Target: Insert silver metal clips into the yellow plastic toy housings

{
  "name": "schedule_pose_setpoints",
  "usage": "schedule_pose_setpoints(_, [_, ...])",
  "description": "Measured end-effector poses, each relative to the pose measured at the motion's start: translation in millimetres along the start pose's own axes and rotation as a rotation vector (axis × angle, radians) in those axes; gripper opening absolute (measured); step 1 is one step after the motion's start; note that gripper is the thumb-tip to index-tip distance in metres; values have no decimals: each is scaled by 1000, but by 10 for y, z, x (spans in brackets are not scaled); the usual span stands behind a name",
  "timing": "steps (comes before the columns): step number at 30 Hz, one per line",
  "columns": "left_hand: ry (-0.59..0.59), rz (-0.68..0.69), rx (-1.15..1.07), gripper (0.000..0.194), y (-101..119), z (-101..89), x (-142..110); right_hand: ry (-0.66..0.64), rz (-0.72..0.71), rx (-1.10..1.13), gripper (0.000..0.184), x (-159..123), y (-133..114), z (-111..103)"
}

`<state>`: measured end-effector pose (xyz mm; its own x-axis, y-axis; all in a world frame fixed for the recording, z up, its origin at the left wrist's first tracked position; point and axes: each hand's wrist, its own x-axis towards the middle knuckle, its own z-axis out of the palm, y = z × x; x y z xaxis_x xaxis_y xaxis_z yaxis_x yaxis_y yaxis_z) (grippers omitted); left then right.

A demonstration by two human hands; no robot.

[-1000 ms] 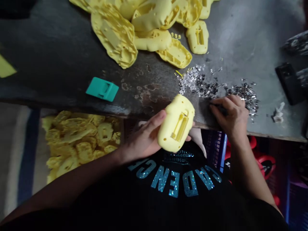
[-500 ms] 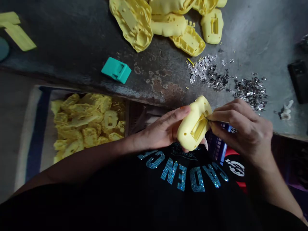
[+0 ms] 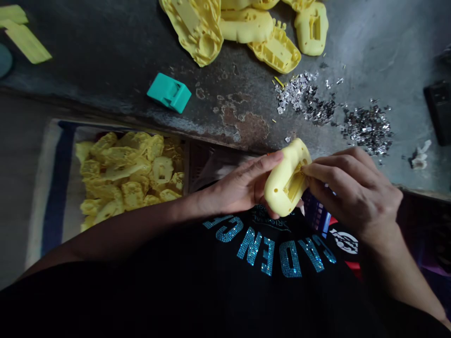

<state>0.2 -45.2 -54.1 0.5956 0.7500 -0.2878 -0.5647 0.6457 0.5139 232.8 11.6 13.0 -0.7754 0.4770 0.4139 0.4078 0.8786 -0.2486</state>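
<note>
My left hand (image 3: 237, 187) grips a small yellow plastic shell (image 3: 284, 180) just off the near edge of the worktable, its slotted side turned up. My right hand (image 3: 352, 188) is pinched, with its fingertips pressed into the shell's slot; whatever tiny piece they hold is hidden. Two heaps of small shiny metal clips (image 3: 366, 126) lie on the table just beyond my right hand.
A pile of yellow plastic shells (image 3: 246, 28) lies at the table's far side. A teal block (image 3: 169, 92) rests on the dark table (image 3: 105, 56). Below the table at left, a bin of yellow parts (image 3: 130, 176). A black object (image 3: 440, 112) is at right.
My right hand left the metal clips and came to the shell's slot. My left hand lifted the shell slightly right and tilted it. The view shifted.
</note>
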Motion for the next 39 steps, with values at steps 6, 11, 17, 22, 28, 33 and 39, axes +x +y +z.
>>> schedule_pose_setpoints(6, [-28, 5, -28, 78, -27, -50, 9, 51, 75, 71, 35, -75, -28, 27])
schedule_pose_setpoints(11, [-69, 13, -71, 80, -37, -119, 22, 133, 99, 62, 34, -114, -29, 60])
schedule_pose_setpoints(17, [-124, -4, -93, 71, -21, -129, 11, 108, 79, -38, 43, -134, -64, 123])
schedule_pose_setpoints(22, [-121, 4, -70, 76, -18, -122, -12, 143, 142, 120, 41, -112, -63, 150])
schedule_pose_setpoints(28, [-113, 8, -46, 83, 6, -108, -20, 170, 142, 48, 38, -153, -42, 158])
schedule_pose_setpoints(33, [-100, 6, -45, 81, -7, -107, -14, 155, 53, -59, 41, -173, -39, 195])
schedule_pose_setpoints(39, [68, 111, -1, 79, -11, 4, -30, 86, 327, 271, 32, -84, 58, 72])
